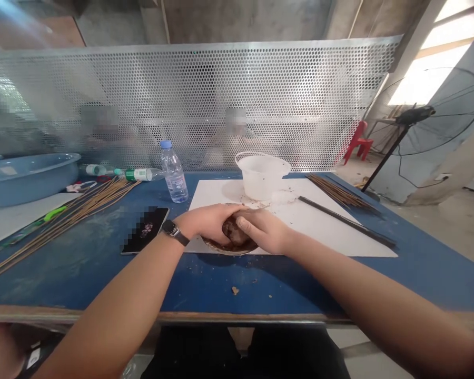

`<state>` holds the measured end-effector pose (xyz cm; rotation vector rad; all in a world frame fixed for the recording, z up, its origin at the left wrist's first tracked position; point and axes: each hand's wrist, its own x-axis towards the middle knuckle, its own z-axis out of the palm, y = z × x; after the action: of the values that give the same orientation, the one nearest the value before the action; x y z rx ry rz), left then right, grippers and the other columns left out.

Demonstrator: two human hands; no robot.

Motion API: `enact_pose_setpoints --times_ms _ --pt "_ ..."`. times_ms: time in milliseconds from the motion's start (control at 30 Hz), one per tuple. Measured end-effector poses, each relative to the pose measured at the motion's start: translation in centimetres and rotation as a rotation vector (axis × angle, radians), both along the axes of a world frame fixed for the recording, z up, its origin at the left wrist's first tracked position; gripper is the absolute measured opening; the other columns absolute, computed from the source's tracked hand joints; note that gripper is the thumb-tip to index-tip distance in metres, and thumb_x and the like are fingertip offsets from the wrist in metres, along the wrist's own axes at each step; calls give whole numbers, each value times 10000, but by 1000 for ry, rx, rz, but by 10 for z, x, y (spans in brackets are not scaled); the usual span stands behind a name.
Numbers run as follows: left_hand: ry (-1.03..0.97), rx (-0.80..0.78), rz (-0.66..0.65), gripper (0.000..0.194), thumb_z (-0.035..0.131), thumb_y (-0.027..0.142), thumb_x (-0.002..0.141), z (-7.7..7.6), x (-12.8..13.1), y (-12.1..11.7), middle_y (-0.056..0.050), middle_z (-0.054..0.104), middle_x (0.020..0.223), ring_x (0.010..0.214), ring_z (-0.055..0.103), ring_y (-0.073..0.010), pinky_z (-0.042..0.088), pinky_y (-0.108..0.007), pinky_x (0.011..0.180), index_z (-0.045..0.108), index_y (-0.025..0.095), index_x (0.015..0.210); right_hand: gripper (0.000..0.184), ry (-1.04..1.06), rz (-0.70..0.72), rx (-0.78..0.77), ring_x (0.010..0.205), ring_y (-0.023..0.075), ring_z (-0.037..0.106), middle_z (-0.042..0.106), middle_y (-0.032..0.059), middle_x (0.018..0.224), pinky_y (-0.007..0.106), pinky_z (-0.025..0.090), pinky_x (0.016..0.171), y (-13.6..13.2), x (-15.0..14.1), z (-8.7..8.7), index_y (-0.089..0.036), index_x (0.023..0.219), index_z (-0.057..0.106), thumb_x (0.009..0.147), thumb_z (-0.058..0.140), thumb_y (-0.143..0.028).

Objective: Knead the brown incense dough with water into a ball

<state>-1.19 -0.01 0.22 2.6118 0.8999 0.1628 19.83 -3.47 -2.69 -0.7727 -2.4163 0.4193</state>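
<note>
A shallow bowl [232, 251] with a dark brown, dough-like mass [239, 238] in it sits at the near edge of the white board [316, 231]. From the left, my left hand [211, 223] curls into the bowl, its fingers closed around the mass and partly hidden. My right hand [266, 229] comes in from the other side, with its smeared thumb bent over the mass and its other fingers mostly out of sight. Just beyond both hands stands a white plastic bucket [258, 179] with a handle. Brown crumbs [235, 290] lie on the blue table [205, 292].
To the left are a phone [146, 231], a water bottle [174, 176], thin brown sticks [75, 216] and a blue basin [31, 181]. A dark bar [347, 222] and more sticks [339, 193] lie right. A perforated metal screen [205, 95] borders the far side; blurred people are behind it.
</note>
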Motion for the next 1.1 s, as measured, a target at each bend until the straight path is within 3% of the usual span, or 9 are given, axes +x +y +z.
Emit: enact_pose_setpoints --times_ms 67,200,300,400,500,633,800,967,1100 --pt "-19 23 36 920 753 322 690 4 -1 -2 -103 632 1401 1161 653 -298 511 -342 905 390 264 1534 570 68 -44 19 769 197 609 680 73 824 342 466 731 -1 0 0 -185 820 602 1078 226 -526" --pt "-41 -7 84 711 746 398 729 15 -6 -3 -76 694 1285 1066 679 -272 507 -316 821 543 267 1398 492 114 -4 68 767 176 584 660 52 808 311 431 725 -9 -7 0 -192 792 570 1087 277 -455" --pt "-57 -35 101 592 743 344 698 19 -6 -2 -50 734 1135 926 686 -234 488 -292 730 630 251 1272 486 77 -143 44 691 167 561 652 42 746 302 396 667 -14 -10 3 -191 761 577 1078 318 -455" --pt "-23 -22 136 344 694 337 712 18 -5 1 -29 732 891 738 640 -197 427 -282 611 716 215 1033 519 24 -304 -56 619 161 559 653 32 674 296 368 617 -15 -11 5 -192 736 612 1069 340 -482" --pt "29 4 193 192 639 360 744 14 -5 5 -29 709 765 685 609 -189 395 -285 579 718 196 806 425 19 -295 -43 721 186 626 732 53 813 298 399 655 -14 -11 6 -190 870 684 1049 407 -459" --pt "15 32 262 229 599 375 778 10 -5 9 -35 727 766 671 616 -184 403 -284 574 742 199 811 291 -6 -285 12 786 215 648 759 81 901 312 421 676 -13 -11 8 -186 963 703 999 500 -390" --pt "-71 96 283 206 583 334 807 19 -4 1 -35 729 756 692 634 -190 429 -295 614 723 190 758 283 -115 -405 -39 621 181 566 692 69 696 306 361 575 -14 -9 13 -184 731 650 950 516 -303" --pt "-33 11 227 277 615 434 855 31 -8 -6 -42 758 992 827 670 -210 474 -295 704 760 227 970 256 -241 -392 -94 575 167 519 654 52 644 311 311 526 -18 -5 21 -190 657 605 896 565 -275" --pt "103 -112 197 536 790 518 699 24 -9 0 -46 739 1102 859 678 -223 475 -282 665 715 247 1155 187 -303 -353 -147 616 191 569 698 46 708 313 328 535 -15 -3 25 -198 752 673 790 757 -362"
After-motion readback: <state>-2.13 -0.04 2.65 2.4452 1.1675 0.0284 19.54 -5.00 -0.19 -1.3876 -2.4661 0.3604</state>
